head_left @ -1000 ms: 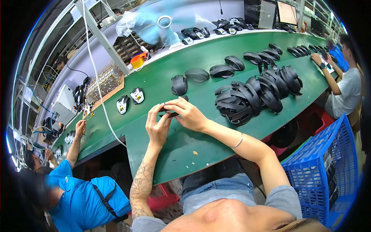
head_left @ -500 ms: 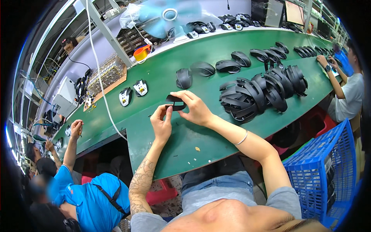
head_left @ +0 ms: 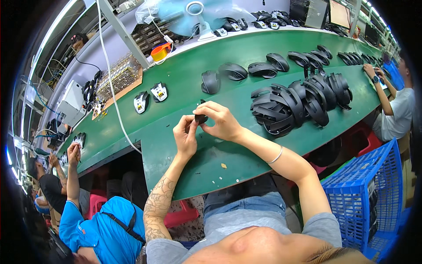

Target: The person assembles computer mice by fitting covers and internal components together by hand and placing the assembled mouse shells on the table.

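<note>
Above the green workbench (head_left: 198, 167), my left hand (head_left: 185, 136) and my right hand (head_left: 223, 124) pinch a small black plastic mouse shell (head_left: 201, 119) between them. It is turned nearly edge-on, and the fingers cover much of it. To the right of my right hand lies a large pile of black mouse shells (head_left: 281, 110). Beyond my hands a black computer mouse (head_left: 210, 82) stands at the start of a row of mice (head_left: 262, 69). Farther left are two mouse bases (head_left: 141, 102) in white and black with their insides showing.
A blue plastic crate (head_left: 347, 207) stands at my right. A white cable (head_left: 113, 83) hangs across the left side. One co-worker in a blue shirt (head_left: 114, 220) sits at left, another (head_left: 400, 108) at far right. A blue fan (head_left: 194, 11) stands at the back.
Both hands have tilted the black shell from a broad face to almost edge-on. The left co-worker's raised hand has moved lower and left. The view has shifted slightly.
</note>
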### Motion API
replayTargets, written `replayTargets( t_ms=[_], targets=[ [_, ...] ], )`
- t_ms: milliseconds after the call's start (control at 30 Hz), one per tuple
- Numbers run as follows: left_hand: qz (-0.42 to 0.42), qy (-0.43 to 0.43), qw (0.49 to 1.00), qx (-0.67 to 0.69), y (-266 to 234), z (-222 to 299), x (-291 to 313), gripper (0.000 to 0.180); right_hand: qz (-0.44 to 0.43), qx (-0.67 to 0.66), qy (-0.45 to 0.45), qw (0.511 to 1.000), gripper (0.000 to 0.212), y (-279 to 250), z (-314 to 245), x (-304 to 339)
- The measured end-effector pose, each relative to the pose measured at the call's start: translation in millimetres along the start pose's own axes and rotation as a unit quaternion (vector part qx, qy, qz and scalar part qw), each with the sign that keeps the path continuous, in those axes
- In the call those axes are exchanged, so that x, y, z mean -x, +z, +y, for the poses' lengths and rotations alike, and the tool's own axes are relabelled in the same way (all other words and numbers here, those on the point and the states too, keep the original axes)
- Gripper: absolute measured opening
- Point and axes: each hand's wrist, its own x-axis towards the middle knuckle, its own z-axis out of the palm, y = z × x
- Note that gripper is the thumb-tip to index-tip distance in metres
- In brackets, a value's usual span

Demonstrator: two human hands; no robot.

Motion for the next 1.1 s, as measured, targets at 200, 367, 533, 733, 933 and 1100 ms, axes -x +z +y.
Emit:
replayTargets(
  t_ms=[200, 367, 533, 733, 933, 1100],
  targets=[
    [0.003, -0.01, 0.999, 0.05, 2.1, -6.2, 0.3, 0.013, -0.017, 0.011, -0.007, 1.0, 0.037, -0.1, 4.3, 0.0],
    [0.011, -0.025, 0.998, 0.061, 1.9, -6.4, 0.4, 0.013, -0.023, 0.025, 0.004, 0.999, 0.045, -1.5, 0.9, 0.3],
    [0.021, -0.048, 0.998, 0.027, 2.7, -4.3, -1.8, 0.012, 0.004, 0.052, 0.014, 0.999, 0.057, -0.3, 1.6, 2.0],
    [0.009, -0.045, 0.998, 0.039, 0.5, -5.1, -1.1, 0.012, -0.075, 0.133, -0.003, 0.988, 0.06, 1.4, 1.4, 4.2],
    [0.036, -0.054, 0.996, 0.054, -1.7, -11.4, -3.0, 0.013, -0.066, 0.142, 0.028, 0.987, 0.06, -1.0, -0.5, 2.9],
    [0.041, -0.144, 0.976, 0.157, -2.7, -12.9, -8.5, 0.013, -0.043, 0.123, 0.072, 0.989, 0.059, 0.5, -1.7, 2.4]
  ],
)
